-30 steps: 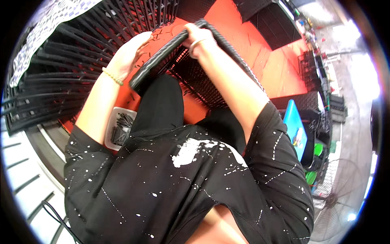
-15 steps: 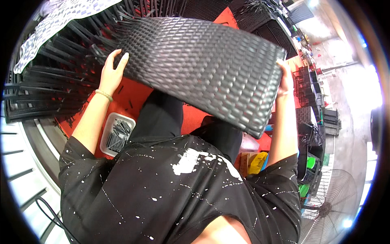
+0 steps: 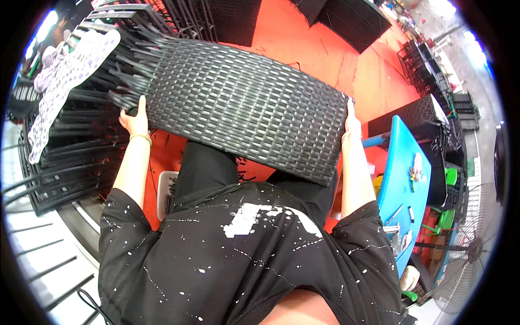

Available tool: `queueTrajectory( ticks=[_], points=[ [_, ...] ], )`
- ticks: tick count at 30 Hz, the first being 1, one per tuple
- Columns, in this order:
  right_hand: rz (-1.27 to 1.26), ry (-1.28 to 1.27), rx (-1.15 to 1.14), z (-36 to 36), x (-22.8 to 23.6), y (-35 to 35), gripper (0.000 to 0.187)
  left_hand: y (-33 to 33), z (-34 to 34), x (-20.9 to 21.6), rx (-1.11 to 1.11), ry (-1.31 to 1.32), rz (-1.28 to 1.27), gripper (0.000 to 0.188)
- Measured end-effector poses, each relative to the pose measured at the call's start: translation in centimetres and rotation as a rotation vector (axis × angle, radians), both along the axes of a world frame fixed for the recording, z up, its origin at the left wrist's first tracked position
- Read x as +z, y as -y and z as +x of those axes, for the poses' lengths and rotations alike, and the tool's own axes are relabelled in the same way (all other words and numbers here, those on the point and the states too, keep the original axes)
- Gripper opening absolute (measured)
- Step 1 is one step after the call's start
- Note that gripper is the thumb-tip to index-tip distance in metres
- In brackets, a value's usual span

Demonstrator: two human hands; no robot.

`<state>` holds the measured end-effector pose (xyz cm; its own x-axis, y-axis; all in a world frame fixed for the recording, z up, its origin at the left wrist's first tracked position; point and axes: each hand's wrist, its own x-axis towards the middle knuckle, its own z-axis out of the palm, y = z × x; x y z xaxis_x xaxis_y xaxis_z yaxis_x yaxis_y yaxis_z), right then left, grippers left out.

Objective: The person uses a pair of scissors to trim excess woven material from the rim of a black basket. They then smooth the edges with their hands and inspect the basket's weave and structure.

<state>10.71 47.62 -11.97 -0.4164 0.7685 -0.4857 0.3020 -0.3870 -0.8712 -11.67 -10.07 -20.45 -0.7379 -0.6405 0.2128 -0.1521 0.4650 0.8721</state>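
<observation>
A black woven plastic rattan panel (image 3: 246,103) lies across my raised forearms' reach, above my knees, sloping down to the right. Long loose strips (image 3: 132,76) fan out from its left end. At the lower left corner, my left hand (image 3: 135,118) is closed on the panel's edge near those strips, thumb pointing up. My right hand (image 3: 352,122) grips the short right edge, its fingers partly hidden behind the panel.
To the left stand stacked black frames (image 3: 65,173) under a checked cloth (image 3: 76,81). A white tub (image 3: 164,195) of black offcuts sits by my leg. At right are a blue table (image 3: 403,179) with small tools and a fan (image 3: 474,252). Black woven pieces (image 3: 352,24) stand on the red floor (image 3: 281,32).
The view has swung, bringing the blue table in at right. Both hands and the panel's right end sit lower and further left. My left hand's fingers have closed on the panel's edge.
</observation>
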Motion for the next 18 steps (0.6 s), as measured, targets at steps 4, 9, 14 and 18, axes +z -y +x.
queueTrajectory(
  ticks=[4, 9, 14, 18],
  points=[
    [0.042, -0.062, 0.035, -2.2, 1.0, -1.5, 0.066, -1.6, -3.5, -1.5, 0.012, 0.155, 0.989, 0.093],
    [0.224, -0.169, 0.025, -4.4, -0.4, -2.2, 0.057, -4.9, -4.4, -1.0, -0.029, 0.235, 1.116, 0.081],
    [0.416, -0.250, 0.033, -6.6, -10.0, -4.8, 0.047, -5.1, -8.6, -9.2, -0.202, 0.479, 1.269, 0.068],
    [0.232, 0.250, 0.251, -3.2, -15.8, 1.1, 0.074, -1.5, -8.0, -14.8, -0.197, 0.569, 1.119, 0.080]
  ],
)
